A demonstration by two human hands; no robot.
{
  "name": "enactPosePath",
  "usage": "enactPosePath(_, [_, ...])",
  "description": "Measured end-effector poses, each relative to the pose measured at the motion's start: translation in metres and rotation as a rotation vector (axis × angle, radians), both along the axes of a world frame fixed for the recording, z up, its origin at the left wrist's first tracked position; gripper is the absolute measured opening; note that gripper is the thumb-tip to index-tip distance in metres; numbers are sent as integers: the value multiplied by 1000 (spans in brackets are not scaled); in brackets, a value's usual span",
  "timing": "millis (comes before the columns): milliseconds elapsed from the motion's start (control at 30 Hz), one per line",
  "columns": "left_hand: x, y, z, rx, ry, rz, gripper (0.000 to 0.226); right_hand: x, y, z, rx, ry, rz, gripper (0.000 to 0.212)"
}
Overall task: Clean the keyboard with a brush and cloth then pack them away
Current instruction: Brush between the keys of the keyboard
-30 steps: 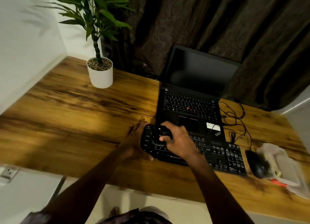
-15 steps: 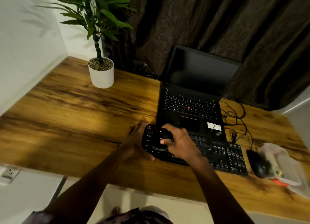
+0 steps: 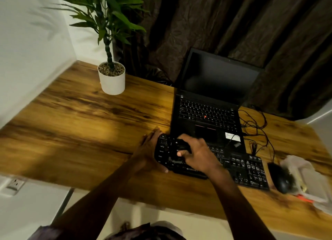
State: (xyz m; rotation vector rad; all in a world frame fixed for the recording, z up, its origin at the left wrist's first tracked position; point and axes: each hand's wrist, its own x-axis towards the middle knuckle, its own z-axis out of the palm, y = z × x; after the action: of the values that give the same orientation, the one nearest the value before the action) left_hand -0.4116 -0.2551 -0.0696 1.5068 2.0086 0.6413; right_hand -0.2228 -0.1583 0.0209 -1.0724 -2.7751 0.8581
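Note:
A black keyboard [image 3: 248,169] lies on the wooden desk [image 3: 80,124], right in front of the laptop. My left hand [image 3: 149,150] clasps its left end, with the thumb at the front edge and the fingers along the back. My right hand [image 3: 199,153] hovers over the left keys, its fingers closed on a small dark brush [image 3: 181,146]. The brush blurs into the keys. I see no cloth that I can tell apart.
An open black laptop [image 3: 206,114] with a dark screen stands behind the keyboard. A black mouse [image 3: 280,178] and a clear plastic pack [image 3: 309,178] lie at the right, with tangled cables [image 3: 255,124] behind them. A white plant pot [image 3: 112,81] stands back left.
My right hand has shifted slightly to the right over the left keys with the brush. My left hand stays on the keyboard's end.

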Motion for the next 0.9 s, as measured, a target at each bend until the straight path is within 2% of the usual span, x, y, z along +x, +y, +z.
enactPosePath(167, [3, 2, 10, -54, 20, -12, 164, -19, -17, -1, -106, 126, -18, 37])
enactPosePath(267, [3, 0, 6, -23, 0, -2, 167, -13, -14, 2, -117, 197, -19, 34])
enactPosePath(400, [3, -6, 4, 66, -24, -4, 165, 18, 4, 8, -107, 131, -40, 36])
enactPosePath(567, [4, -7, 10, 72, -44, -1, 165, 23, 3, 8, -39, 53, -29, 41])
enactPosePath(733, [6, -5, 12, 47, -15, 0, 163, 6, -10, 3, -110, 99, -43, 38])
enactPosePath(900, [5, -10, 10, 105, -51, 2, 160, 41, 6, 19, -85, 111, -87, 36])
